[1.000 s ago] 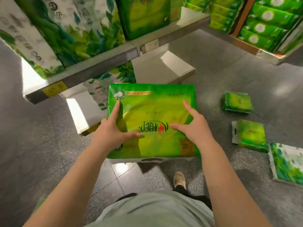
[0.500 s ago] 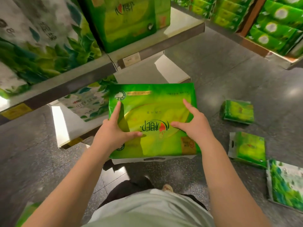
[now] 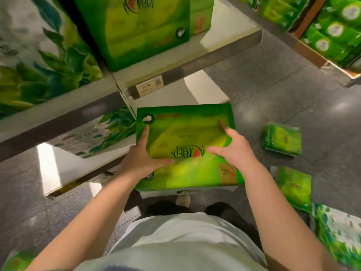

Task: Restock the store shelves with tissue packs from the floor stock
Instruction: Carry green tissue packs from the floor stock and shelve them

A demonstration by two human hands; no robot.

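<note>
Between both hands' fingers, a large green tissue pack point(image 3: 187, 147) is being held flat above the floor point(image 3: 273, 106), below the shelf edge point(image 3: 195, 61). Left hand point(image 3: 140, 159) and right hand point(image 3: 236, 151) are gripping its sides, thumbs lying on top. Right of the fingers, 2 smaller green packs point(image 3: 283, 139) are lying on the floor.

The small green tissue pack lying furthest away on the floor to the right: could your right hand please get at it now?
Probably not: the right hand is holding the large green tissue pack, though the floor pack lies uncovered.
</note>
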